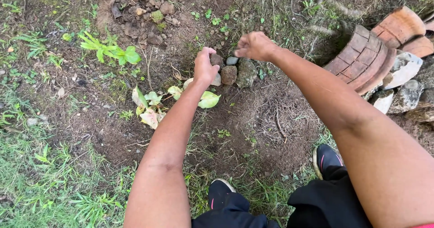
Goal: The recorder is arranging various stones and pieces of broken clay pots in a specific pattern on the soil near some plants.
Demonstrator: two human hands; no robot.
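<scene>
A single view is given, taken from a camera worn on the person's head. It is pointed steeply downward and slightly forward, so that the ground (253,119) is seen almost from above. The person's own body is taken in at the bottom edge: black trousers (325,205) and two dark shoes (326,159) are seen directly beneath the lens. Both forearms are shown running from the lower corners up toward the middle, where the left hand (204,67) and the right hand (254,45) are framed just above centre. The scene is viewed from standing or stooping height, near enough for single stones (229,74) and leaves (209,99) to be made out. No second view is supplied, so no overlap is to be reported.
</scene>
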